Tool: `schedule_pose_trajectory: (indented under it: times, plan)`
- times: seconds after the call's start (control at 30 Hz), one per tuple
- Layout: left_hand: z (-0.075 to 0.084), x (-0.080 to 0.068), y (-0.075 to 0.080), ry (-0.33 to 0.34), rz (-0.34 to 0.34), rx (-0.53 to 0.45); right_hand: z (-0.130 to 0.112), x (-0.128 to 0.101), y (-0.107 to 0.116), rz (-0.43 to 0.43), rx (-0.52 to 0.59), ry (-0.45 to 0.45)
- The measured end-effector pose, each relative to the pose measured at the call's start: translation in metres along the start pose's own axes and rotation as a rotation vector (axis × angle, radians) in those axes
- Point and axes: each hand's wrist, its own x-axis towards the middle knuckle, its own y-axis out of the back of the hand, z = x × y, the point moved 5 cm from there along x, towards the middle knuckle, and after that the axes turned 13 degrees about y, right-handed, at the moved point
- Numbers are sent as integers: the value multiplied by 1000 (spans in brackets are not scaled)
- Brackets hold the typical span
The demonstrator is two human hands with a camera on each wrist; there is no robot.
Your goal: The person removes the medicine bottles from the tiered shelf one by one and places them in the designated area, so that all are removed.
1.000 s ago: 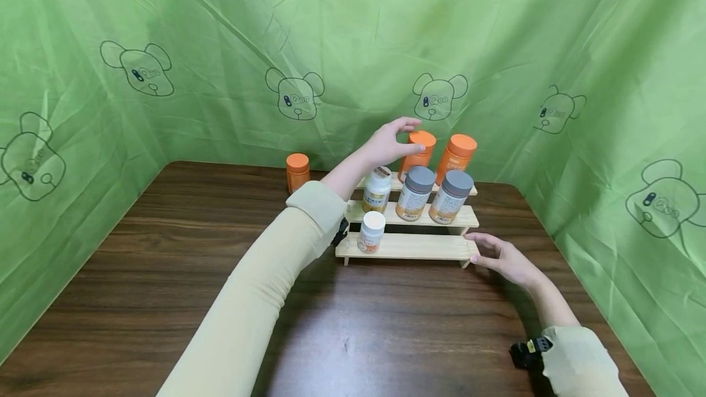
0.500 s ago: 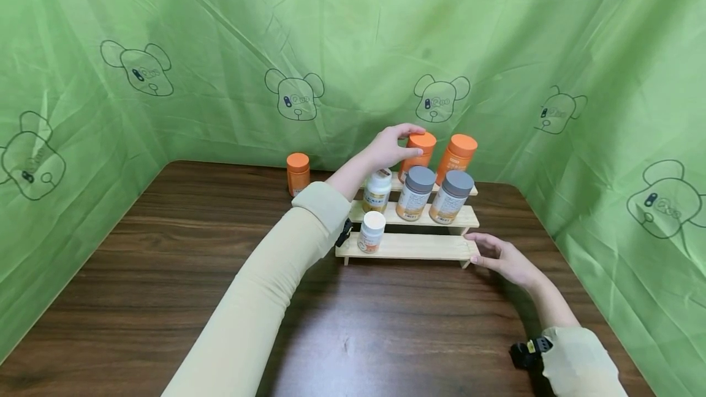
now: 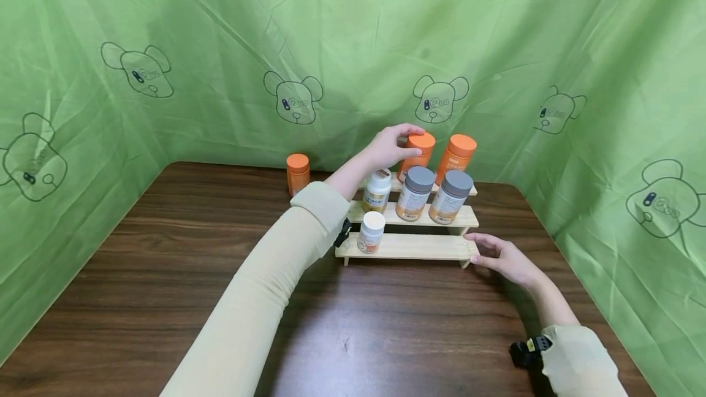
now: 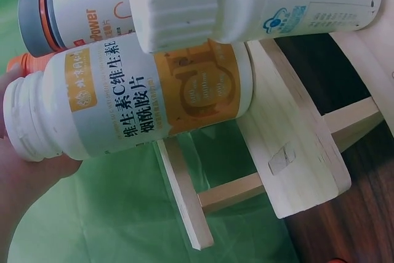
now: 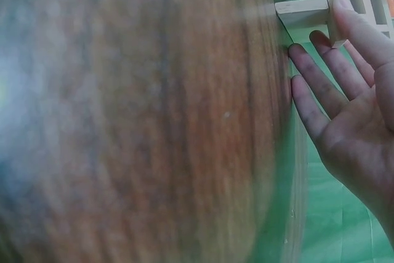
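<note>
A three-tier wooden display rack (image 3: 421,247) stands on the table. At its top tier, my left hand (image 3: 386,147) grips an orange bottle (image 3: 422,141) by the cap, thumb in front and fingers behind. The left wrist view mostly hides that grip behind a white bottle with a gold label (image 4: 154,93), which sits on the middle tier. Thumb and fingers of my right hand (image 3: 510,262) hold the right end of the lowest tier; in the right wrist view the thumb touches the board's edge.
Another orange bottle (image 3: 459,152) stands at the top tier's right. Two grey-capped bottles (image 3: 417,192) share the middle tier. A small white bottle (image 3: 372,233) is at the bottom tier's left. On the table, left of the rack, stands a separate orange-capped bottle (image 3: 298,173). Green cloth (image 3: 220,78) surrounds the table.
My left hand has come down slightly and closed its fingers on the orange bottle's cap. My right hand stays at the rack's end.
</note>
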Motion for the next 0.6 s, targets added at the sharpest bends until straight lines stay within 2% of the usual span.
schedule_pose_trajectory:
  times: [0.3, 0.6]
  plan:
    - [6, -6, 10, -55, 40, -47, 2, -1, 0, 3, 10, 4]
    - [14, -12, 25, -76, 98, -64, 1, -1, -1, 3, 9, 13]
